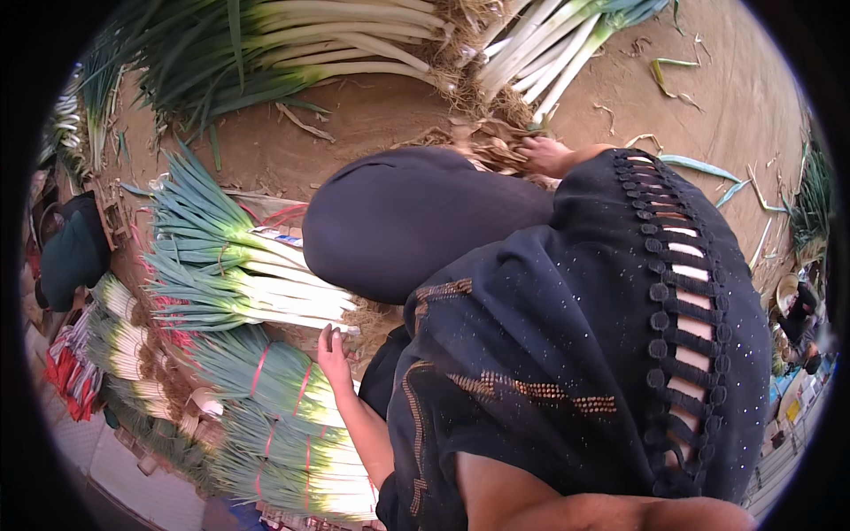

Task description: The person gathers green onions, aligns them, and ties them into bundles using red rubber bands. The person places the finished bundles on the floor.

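My left hand [337, 358] is beside the white root ends of a loose bunch of trimmed green onions [285, 285]. Its fingers are apart, with nothing visible in them; whether a fingertip touches the nearest stalk is unclear. Beyond my dark-clad knee [425, 219], my right hand [548, 156] reaches into a heap of dry, brown outer leaves [501, 143]. The fingers of that hand are partly hidden, and its grip is not clear. Just above the heap lie untrimmed green onions [544, 53] with soil-coloured, hairy roots.
A large pile of long green onions [345, 40] covers the top left. Bundles tied with pink bands [285, 385] lie low on the left, with rows of other onions [129, 338] beyond. Loose leaf scraps [704, 166] litter the earth floor. Another person [70, 252] is at far left.
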Available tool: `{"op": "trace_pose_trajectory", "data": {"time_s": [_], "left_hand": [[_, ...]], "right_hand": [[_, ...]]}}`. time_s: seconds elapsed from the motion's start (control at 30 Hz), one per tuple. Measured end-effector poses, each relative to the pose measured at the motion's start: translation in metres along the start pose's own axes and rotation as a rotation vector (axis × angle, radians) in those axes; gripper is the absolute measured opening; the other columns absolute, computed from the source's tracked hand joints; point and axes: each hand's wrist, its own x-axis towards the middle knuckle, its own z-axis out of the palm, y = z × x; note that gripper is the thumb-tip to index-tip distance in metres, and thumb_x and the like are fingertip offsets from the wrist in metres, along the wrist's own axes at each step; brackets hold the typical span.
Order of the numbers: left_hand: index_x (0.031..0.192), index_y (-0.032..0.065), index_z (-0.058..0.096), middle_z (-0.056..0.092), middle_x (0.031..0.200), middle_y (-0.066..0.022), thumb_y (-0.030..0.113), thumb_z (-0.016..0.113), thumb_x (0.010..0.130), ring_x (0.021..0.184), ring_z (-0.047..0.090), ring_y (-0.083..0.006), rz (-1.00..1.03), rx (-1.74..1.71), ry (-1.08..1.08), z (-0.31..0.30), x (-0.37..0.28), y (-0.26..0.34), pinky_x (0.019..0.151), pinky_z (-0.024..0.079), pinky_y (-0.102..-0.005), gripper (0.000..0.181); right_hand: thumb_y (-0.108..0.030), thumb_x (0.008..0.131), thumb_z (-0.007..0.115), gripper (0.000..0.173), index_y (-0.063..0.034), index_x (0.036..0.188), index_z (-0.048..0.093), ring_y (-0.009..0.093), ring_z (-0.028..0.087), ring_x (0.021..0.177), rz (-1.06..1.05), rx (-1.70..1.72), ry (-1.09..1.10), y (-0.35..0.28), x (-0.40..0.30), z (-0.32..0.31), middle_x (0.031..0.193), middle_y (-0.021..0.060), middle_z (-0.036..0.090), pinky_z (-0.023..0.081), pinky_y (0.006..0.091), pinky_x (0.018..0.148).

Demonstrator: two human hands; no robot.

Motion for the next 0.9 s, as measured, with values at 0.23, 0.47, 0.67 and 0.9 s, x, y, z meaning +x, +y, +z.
{"op": "trace_pose_trajectory", "data": {"time_s": [0.23, 0.47, 0.67, 0.9], "left_hand": [[0.116, -0.0006, 0.049, 0.058, 0.101, -0.0124, 0.014, 0.051, 0.084, 0.079, 0.055, -0.015, 0.067, 0.186, 0.018, -0.008, -0.006, -0.032, 0.067, 0.045, -0.0262, 0.035], [0.116, 0.0002, 0.049, 0.058, 0.102, -0.014, 0.015, 0.053, 0.083, 0.095, 0.055, -0.0189, 0.31, 0.196, -0.063, 0.039, -0.013, 0.038, 0.082, 0.043, -0.0287, 0.036], [0.118, 0.0009, 0.048, 0.058, 0.105, -0.0112, 0.015, 0.053, 0.083, 0.097, 0.054, -0.0174, 0.33, 0.1, -0.158, 0.067, -0.022, 0.072, 0.086, 0.04, -0.0283, 0.038], [0.116, 0.0012, 0.049, 0.057, 0.106, -0.0104, 0.014, 0.053, 0.084, 0.098, 0.054, -0.0163, 0.18, 0.066, -0.146, 0.067, 0.003, 0.054, 0.085, 0.041, -0.0266, 0.035]], "right_hand": [[-0.021, 0.075, 0.053, 0.027, -0.0151, 0.1, 0.064, 0.023, 0.048, 0.108, 0.673, 0.091, -0.263, 0.122, -0.096, 0.041, 0.121, 0.0083, 0.049, 0.041, 0.0365, 0.085], [-0.028, 0.078, 0.057, 0.044, -0.0076, 0.116, 0.048, 0.031, 0.052, 0.1, 0.755, 0.523, 0.554, 0.113, -0.036, -0.236, 0.111, 0.0152, 0.052, 0.044, 0.0403, 0.083], [-0.048, 0.063, 0.07, 0.104, -0.008, 0.137, 0.01, 0.033, 0.03, 0.123, 0.948, 0.48, 0.86, 0.163, 0.068, -0.376, 0.133, 0.0219, 0.028, 0.028, 0.0393, 0.102], [-0.04, 0.054, 0.079, 0.115, -0.0184, 0.138, 0.004, 0.035, 0.034, 0.119, 1.104, 0.349, 0.827, 0.182, 0.125, -0.345, 0.13, 0.024, 0.027, 0.033, 0.0406, 0.097]]}}
